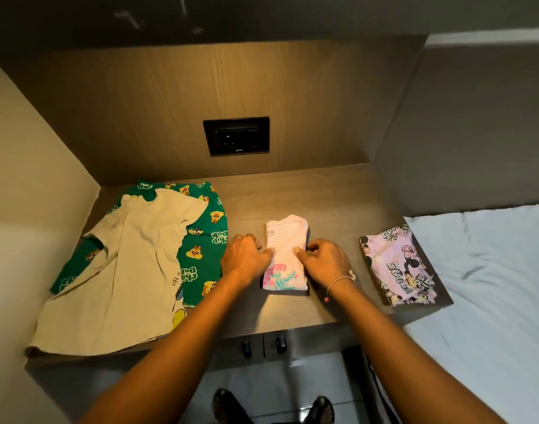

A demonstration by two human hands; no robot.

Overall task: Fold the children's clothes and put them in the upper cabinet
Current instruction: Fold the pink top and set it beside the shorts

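Note:
A small pink garment with a flower print (285, 240) lies folded into a narrow strip in the middle of the wooden counter (332, 197). My left hand (245, 258) pinches its left edge and my right hand (325, 261) pinches its right edge, both at mid-height. A cream T-shirt (118, 270) lies spread out at the left, on top of a green cartoon-print garment (205, 240). A folded lilac cartoon-print garment (398, 267) sits at the counter's right end. The upper cabinet is out of view.
A black wall socket (236, 136) is set in the back panel. Walls close in the counter at left and right rear. A bed with a pale sheet (488, 286) adjoins on the right. Two cabinet door knobs (263, 345) sit below the counter edge.

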